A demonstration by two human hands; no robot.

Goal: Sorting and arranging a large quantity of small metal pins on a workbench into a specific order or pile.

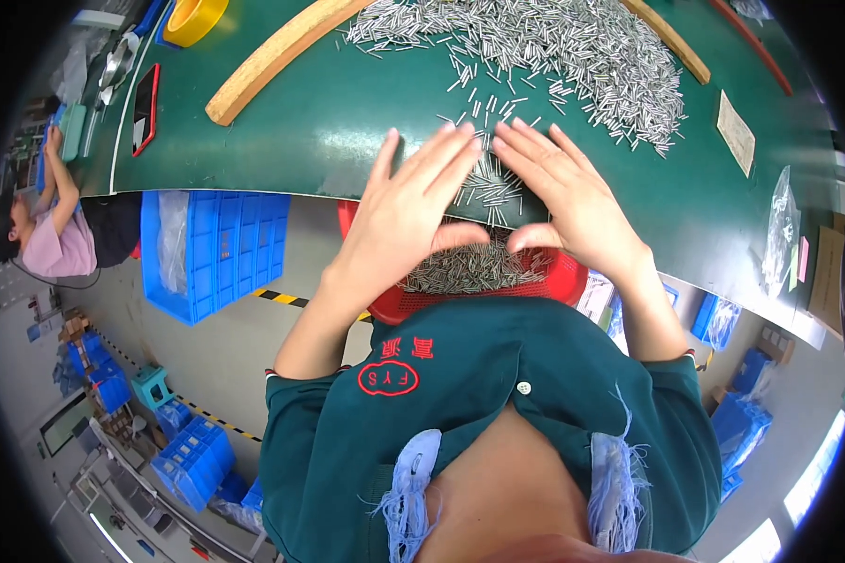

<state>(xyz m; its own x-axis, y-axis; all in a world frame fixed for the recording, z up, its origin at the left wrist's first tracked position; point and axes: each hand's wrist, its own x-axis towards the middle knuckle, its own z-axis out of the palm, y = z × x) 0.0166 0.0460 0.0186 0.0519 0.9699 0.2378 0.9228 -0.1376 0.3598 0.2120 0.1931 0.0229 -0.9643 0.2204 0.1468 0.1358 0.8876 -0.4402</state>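
Note:
My left hand (406,202) lies palm down near the front edge of the green table (253,155), fingers stretched and thumb out. Opposite it, my right hand (568,192) is flat too, its fingers spread. Between them is a small scatter of thin silver metal pins (491,188), reaching to the table edge. Just below that edge, a red basket (573,281) holds many darker-looking pins (474,267); both thumbs show above it. A large heap of loose silver pins (610,66) covers the far part of the table.
Wooden bars (272,66) flank the heap. A phone (145,110) and yellow tape roll (195,21) lie at the left; a card (735,134) and plastic bag (780,220) at the right. Blue crates (216,249) stand below the left table edge. Another person (61,239) works far left.

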